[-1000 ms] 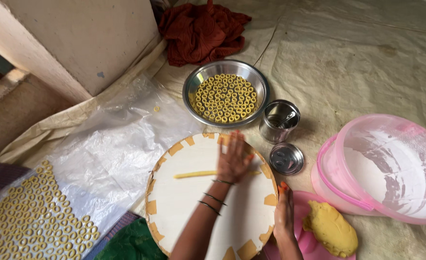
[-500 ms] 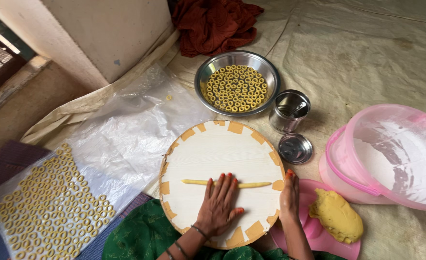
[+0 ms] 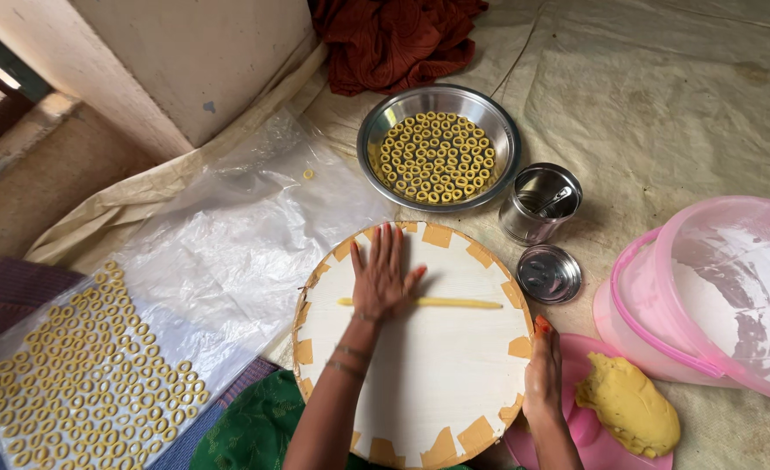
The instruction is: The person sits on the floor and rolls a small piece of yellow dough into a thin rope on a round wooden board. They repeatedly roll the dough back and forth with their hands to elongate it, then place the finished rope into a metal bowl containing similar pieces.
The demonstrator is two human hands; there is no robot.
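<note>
Across the round white wooden board point(image 3: 420, 383), the left hand point(image 3: 383, 277) presses flat, fingers spread, on a thin yellow dough rope point(image 3: 454, 303); the right hand point(image 3: 543, 372) rests fingers-straight on the board's right edge, gripping nothing.

A: Views on my feed?
B: One, head-worn, looking steeply down, close above the round white board point(image 3: 420, 365); steel bowl point(image 3: 438, 146) toward the top edge.
A: Overlap?
B: None to list; single view.

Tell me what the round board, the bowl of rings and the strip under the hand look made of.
Round board: probably wood, painted matte white with tan edge patches. Bowl: shiny metal, likely steel, with mirror-like glints. Strip under the left hand: soft yellow dough, matching the lump.
</note>
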